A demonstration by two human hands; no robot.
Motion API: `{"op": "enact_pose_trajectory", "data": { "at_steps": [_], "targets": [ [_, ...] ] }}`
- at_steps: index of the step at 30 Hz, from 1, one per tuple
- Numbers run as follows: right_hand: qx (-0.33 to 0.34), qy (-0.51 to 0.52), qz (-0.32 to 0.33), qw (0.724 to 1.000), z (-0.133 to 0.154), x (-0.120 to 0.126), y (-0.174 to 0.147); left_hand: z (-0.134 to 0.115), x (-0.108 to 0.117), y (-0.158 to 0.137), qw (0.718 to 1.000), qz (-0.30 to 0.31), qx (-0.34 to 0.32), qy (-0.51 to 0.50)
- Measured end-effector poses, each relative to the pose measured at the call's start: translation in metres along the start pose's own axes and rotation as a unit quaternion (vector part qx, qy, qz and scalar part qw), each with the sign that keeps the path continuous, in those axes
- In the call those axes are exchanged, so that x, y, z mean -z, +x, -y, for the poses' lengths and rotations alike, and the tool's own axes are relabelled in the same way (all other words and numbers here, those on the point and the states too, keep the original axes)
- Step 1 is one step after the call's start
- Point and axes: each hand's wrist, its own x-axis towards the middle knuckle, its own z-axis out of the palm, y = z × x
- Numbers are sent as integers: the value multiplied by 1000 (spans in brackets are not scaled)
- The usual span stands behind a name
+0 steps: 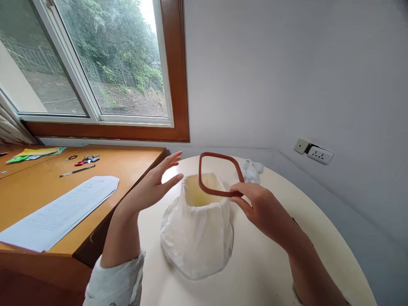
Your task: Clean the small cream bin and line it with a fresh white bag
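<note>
A bin (204,193) with a yellowish inside stands on the round table, draped in a white plastic bag (200,242) that is folded over its rim and hangs loosely around its sides. My right hand (258,206) pinches one corner of a reddish-brown, rounded-square ring (214,192) between thumb and fingers. The ring is tilted and held above the bin's opening, towards its right side. Just left of the bin's rim, my left hand (156,180) is raised with fingers stretched out and thumb apart, holding nothing.
The cream round table (261,263) meets the white wall. Crumpled white plastic (253,171) lies at its back edge. On the left, a wooden desk (137,159) carries papers (63,216), a pen (77,171), keys (87,160) and coloured sheets (38,152). A wall socket (320,154) is at right.
</note>
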Motion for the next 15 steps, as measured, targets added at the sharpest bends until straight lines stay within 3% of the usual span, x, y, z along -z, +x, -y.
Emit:
{"op": "enact_pose_trajectory", "data": {
  "at_steps": [6, 10, 15],
  "targets": [
    [21, 13, 31, 999, 7, -18, 4, -1, 5, -5, 994, 76, -44, 59],
    [26, 14, 52, 998, 8, -24, 9, 2, 0, 0, 983, 142, -17, 113],
    [28, 17, 69, 997, 9, -28, 10, 9, -5, 2, 977, 173, 4, 124]
  ]
}}
